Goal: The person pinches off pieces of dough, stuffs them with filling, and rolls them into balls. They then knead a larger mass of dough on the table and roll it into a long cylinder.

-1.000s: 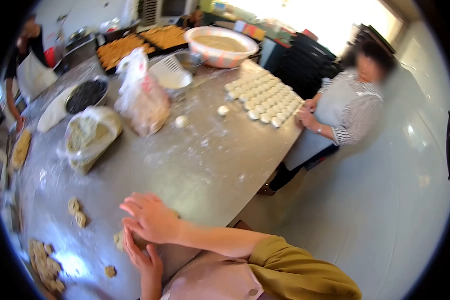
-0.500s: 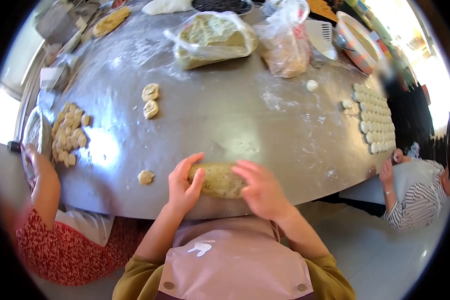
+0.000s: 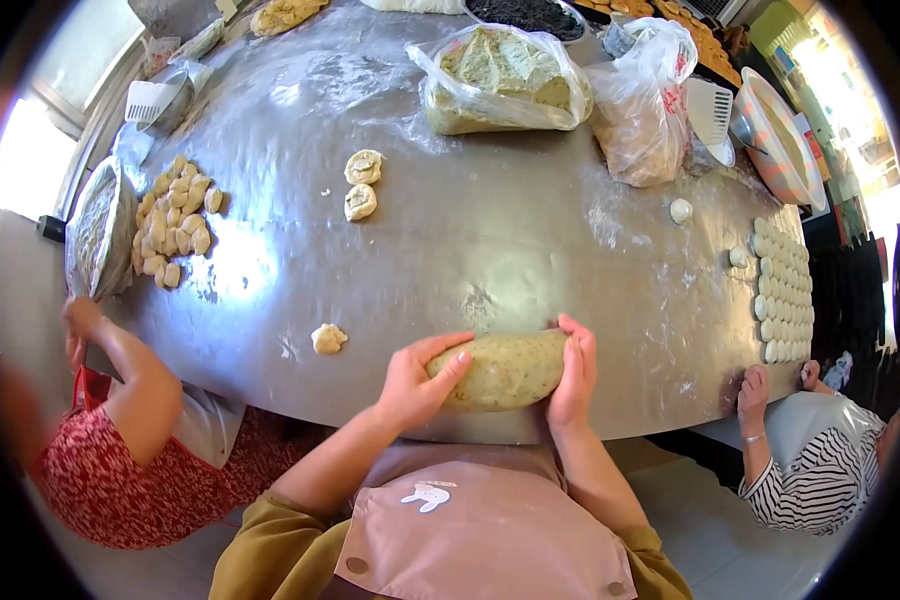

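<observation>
Your left hand (image 3: pixel 410 385) and right hand (image 3: pixel 573 375) cup the two ends of a speckled dough log (image 3: pixel 500 370), which lies crosswise at the near edge of the steel table (image 3: pixel 470 250), just in front of your apron. Left fingers curl over the top of its end with the thumb beneath. Right fingers wrap the far end, half closed and pressing inward. Neither hand holds anything else. Step in hand, by the look of it: shaping the log, squaring its ends. The next move likely calls for even pressure from both palms so the thickness stays uniform, and for keeping the log clear of the table edge. A small dough piece (image 3: pixel 328 338) sits near, to your left. Two more pieces (image 3: pixel 362 185) lie farther up, a heap of cut pieces (image 3: pixel 175 220) well apart at far left. Bagged dough (image 3: pixel 500 80) is across the table. Rows of white dough balls (image 3: pixel 782 290) run along the right side, beside a co-worker's hand (image 3: pixel 753 390).
</observation>
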{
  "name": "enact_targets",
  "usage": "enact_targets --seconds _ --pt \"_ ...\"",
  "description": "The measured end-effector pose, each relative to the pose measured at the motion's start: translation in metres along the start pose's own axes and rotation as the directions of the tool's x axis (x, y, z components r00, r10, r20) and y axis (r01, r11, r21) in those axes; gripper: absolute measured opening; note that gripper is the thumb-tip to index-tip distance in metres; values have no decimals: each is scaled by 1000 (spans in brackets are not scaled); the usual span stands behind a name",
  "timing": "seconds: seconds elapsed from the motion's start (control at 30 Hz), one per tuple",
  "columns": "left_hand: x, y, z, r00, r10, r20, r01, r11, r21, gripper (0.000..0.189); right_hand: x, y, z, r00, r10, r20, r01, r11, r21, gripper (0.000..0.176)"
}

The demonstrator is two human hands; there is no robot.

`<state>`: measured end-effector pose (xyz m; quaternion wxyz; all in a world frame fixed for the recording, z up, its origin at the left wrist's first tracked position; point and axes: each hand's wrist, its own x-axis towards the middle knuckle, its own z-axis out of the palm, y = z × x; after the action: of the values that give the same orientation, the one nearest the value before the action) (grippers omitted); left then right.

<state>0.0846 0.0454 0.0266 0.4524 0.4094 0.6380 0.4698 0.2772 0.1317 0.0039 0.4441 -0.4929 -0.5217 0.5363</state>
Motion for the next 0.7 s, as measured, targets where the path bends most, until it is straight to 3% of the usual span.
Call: enact_targets --seconds 0.13,0.17,0.23,0.27,0.33,0.4,0.43,0.5,0.53,0.57,0.6,0.63,0.67,0.7 --pt "-5 9 21 959 -247 -141 202 941 -272 36 44 -16 12 991 112 78 -112 994 6 34" --pt "-1 10 24 938 -299 -176 226 912 -342 36 55 -29 16 993 33 109 -29 999 -39 35" --pt "4 44 23 951 -225 -213 137 921 -366 35 74 -74 24 976 -107 189 132 983 -125 37" --pt "5 62 21 954 -195 -230 98 922 -375 35 87 -99 28 940 -257 227 282 955 -88 37" --pt "12 81 20 929 217 -300 -298 919 -259 45 105 -157 36 837 -480 261 501 865 -17 41" --pt "19 107 15 779 542 -315 -589 805 -71 54 124 -202 41 696 -674 248 637 739 220 46" --pt "22 114 14 669 681 -299 -707 706 27 59 125 -222 44 669 -681 298 565 726 392 52" --pt "29 112 28 590 725 -357 -762 645 51 70 126 -233 50 614 -735 288 648 678 346 48" --pt "31 108 31 613 717 -332 -742 667 70 72 127 -238 54 586 -760 282 688 650 324 47" --pt "33 100 36 691 655 -306 -661 744 99 73 132 -232 52 538 -794 284 815 576 64 38" --pt "35 88 41 763 582 -281 -572 810 126 74 144 -210 46 493 -776 393 859 506 -79 31" --pt "35 74 46 828 498 -258 -474 867 153 74 150 -181 51 650 -625 431 745 635 -202 31" --pt "35 49 52 906 363 -217 -291 907 304 74 156 -142 55 780 -444 442 602 727 -331 31" --pt "37 20 60 957 214 -197 -105 886 452 74 169 -87 55 833 -298 466 543 604 -584 34"
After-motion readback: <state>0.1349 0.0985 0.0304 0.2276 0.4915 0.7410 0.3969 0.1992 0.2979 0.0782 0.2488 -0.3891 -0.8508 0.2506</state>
